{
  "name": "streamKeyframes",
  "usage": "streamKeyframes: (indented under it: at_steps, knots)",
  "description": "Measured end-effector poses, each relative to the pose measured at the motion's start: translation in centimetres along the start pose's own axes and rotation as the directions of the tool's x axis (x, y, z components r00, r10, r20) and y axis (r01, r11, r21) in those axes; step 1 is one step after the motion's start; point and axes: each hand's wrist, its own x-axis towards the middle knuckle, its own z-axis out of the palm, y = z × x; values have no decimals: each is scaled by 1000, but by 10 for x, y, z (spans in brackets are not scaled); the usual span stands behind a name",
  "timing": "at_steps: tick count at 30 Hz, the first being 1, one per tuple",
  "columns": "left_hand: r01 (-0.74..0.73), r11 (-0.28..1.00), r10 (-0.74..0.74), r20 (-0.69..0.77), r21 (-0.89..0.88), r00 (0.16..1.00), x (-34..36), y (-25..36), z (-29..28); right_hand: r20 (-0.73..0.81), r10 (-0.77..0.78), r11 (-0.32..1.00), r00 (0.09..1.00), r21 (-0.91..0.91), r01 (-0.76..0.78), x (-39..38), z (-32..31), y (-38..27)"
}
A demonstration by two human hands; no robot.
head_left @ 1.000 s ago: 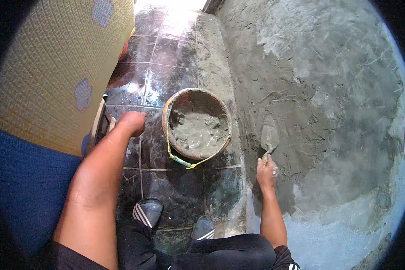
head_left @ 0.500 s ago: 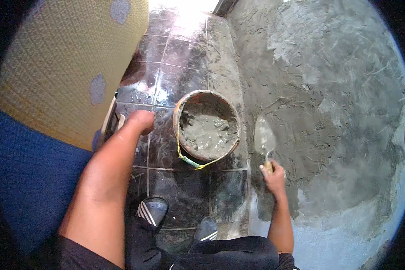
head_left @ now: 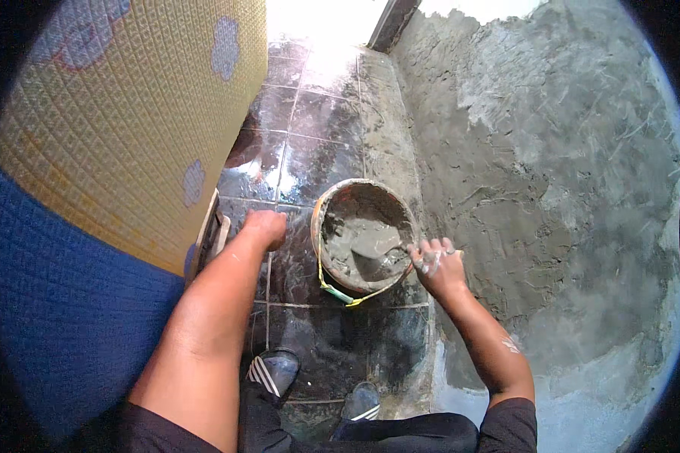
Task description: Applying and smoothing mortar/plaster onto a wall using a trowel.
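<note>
Trowel [head_left: 375,243]: blade inside the mouth of the bucket [head_left: 363,182], at or just above the grey mortar [head_left: 343,240]; the depth of contact cannot be told. The right hand [head_left: 438,269] is beside the rim, fingers curled around the handle and holding the trowel; blur hides the exact finger placement. The left hand [head_left: 267,229] is curled into a loose fist to the left of the bucket; whether it holds anything cannot be told. Expect a light, stiff tool that becomes nose-heavy when the blade is loaded. Grip the handle firmly close to the blade and keep the wrist straight to resist twisting. The mortar appears soft, wet and sticky; it probably drags on the blade and slides off if tilted. Smears on the right hand may make the grip slippery. The bucket stands on the tiled floor [head_left: 317,332], near the mortar-coated wall [head_left: 582,226], and is probably heavy; lift it by the yellow-green bail [head_left: 343,296], not the rim.
</note>
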Motion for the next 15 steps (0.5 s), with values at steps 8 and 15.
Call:
streamKeyframes:
  at_steps: [8, 15]
  knots:
    - [18, 999, -18, 9, -43, 1000, 8, -8, 13, -180, -39, 999, 983, 29, 45, -10, 2, -34]
    - [15, 1000, -15, 30, -1, 999, 5, -7, 4, -224, 25, 999, 974, 51, -14, -10, -15, -38]
